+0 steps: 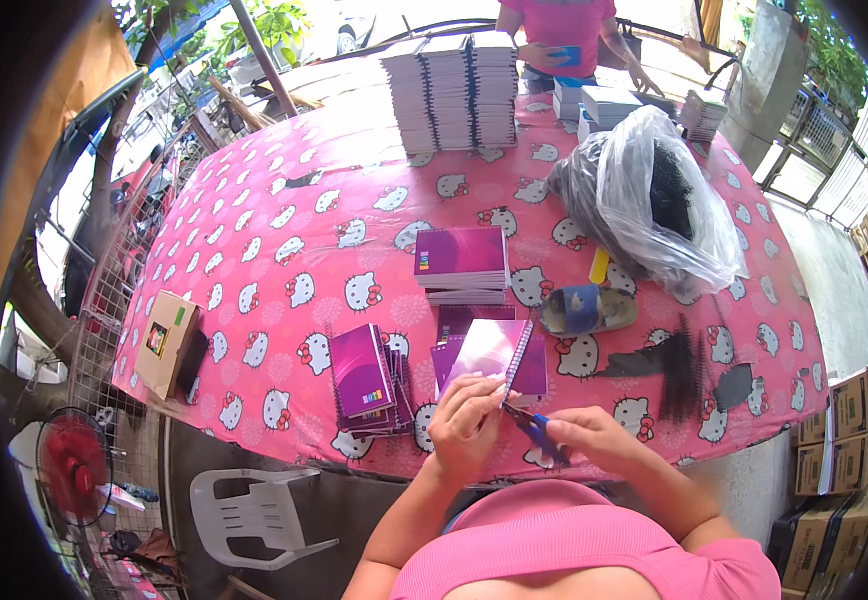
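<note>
My left hand (469, 425) is closed round the lower end of a purple spiral notebook (489, 352), which is tilted up over the table. In my right hand (599, 436) are blue-handled pliers (532, 430), their jaws at the bottom end of the notebook's spiral binding. The fingers partly hide where the jaws meet the coil. Under and behind the held notebook lie other purple notebooks (527, 372). A pile of finished-looking spiral notebooks (362, 372) sits to the left, and a neat stack of purple covers (461, 252) stands just beyond.
Loose black plastic coils (682, 375) and a cut-open plastic container (589, 309) lie at right, below a clear bag of black coils (669, 200). Tall notebook stacks (451, 95) stand at the far side, near another person (559, 40). A cardboard box (167, 345) is at left.
</note>
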{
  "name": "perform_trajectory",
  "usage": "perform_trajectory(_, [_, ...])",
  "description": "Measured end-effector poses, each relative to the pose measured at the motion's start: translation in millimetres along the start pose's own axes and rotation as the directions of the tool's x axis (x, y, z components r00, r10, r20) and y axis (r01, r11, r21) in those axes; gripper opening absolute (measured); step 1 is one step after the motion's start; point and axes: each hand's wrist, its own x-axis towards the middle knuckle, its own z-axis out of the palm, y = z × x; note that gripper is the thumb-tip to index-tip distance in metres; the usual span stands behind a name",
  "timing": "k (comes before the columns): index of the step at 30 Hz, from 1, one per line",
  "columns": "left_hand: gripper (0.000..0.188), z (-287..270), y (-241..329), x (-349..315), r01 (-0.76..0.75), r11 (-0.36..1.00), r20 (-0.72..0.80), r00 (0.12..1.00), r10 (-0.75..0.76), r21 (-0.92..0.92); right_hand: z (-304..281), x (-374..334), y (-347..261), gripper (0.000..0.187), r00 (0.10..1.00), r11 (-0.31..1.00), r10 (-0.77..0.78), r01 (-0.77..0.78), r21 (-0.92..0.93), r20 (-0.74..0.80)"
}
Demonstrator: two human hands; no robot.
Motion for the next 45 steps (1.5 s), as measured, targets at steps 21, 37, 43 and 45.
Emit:
perform_trajectory(21, [0.076, -109.9, -126.8, 23.9, 0.250, 0.664, 0.246, 0.792, -0.559, 0.704, -31.6, 85.0, -2.7, 0.023, 0.686, 0.859, -0.475, 0.224, -0.461, -0.551])
perform_trajectory(37, [0.025, 6.7, 6.7, 30.5, 0.187, 0.916, 0.293, 0.908, -0.299, 0.354, -13.5, 65.4, -9.3, 0.030, 0.453, 0.331, -0.890, 0.549, -0.767, -0.060])
perform_trajectory(43, [0.012, 3.5, 7.6, 52.4, 0.144, 0.944, 0.216, 0.953, -0.213, 0.295, -298.9, -8.0, 16.3, 0.018, 0.100, 0.591, -0.695, -0.482, -0.646, -0.711])
perform_trajectory(45, [0.013, 8.8, -3.0, 45.8, 0.152, 0.943, 0.206, 0.954, -0.218, 0.296, -347.8, -21.8, 57.4, 0.025, -0.013, 0.561, -0.704, -0.622, -0.545, -0.710])
